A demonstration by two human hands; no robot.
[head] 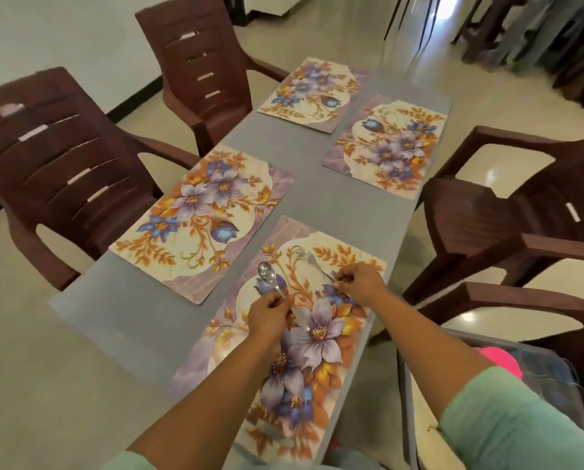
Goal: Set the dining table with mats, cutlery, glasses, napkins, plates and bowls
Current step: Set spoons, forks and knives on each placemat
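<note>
Head view: four mats lie on the tabletop (321, 198); glasses, napkins, plates and bowls are not out, so the task looks early. On the near mat (284, 334), left hand (268, 315) pinches a spoon (271, 278) pointing to 11 o'clock; right hand (360, 279) pinches a fork (312, 262). Both arms reach forward.

A: Left of the bench (321, 198) we see two brown slatted chairs (63, 157), one nearer, one farther (199, 72).

B: We see two more chairs (507, 212) opposite, on a glossy pale floor (46, 385).
</note>
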